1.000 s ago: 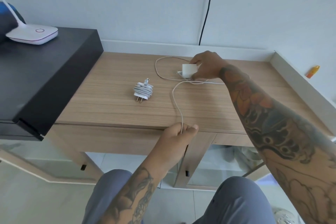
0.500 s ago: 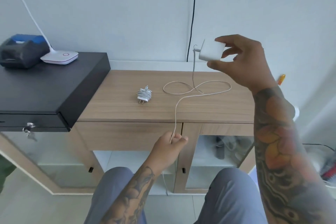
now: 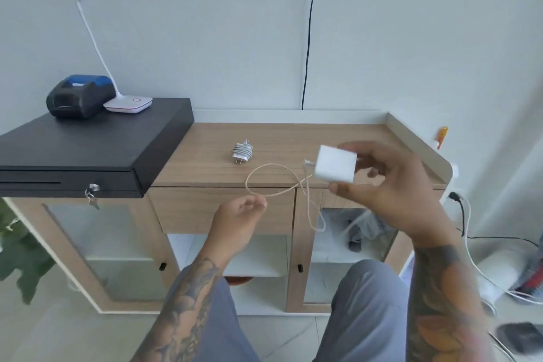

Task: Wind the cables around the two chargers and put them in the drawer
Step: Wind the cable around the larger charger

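We look down on a wooden cabinet (image 3: 293, 138) against a pale wall, its drawer front (image 3: 205, 211) shut just below the near edge. To the left sits a black cash drawer (image 3: 88, 150) carrying a small printer (image 3: 78, 95) and a white lamp base (image 3: 129, 103). On the cabinet top, towards the far side, lies the first charger (image 3: 242, 151) with its cable already wound round it — half the winding is done, by our reading. The second charger (image 3: 335, 167), a white block, is held up off the top on the right, pinched between the thumb and fingers of our right hand (image 3: 393, 185). Its cable (image 3: 282, 182) hangs loose in open loops, one drooping in front of the cabinet doors. Our left hand (image 3: 239, 214), lower and to the left, pinches the cable's free end at the fingertips. Still to come, as we judge it: winding this cable, opening the drawer, and stowing both chargers inside.
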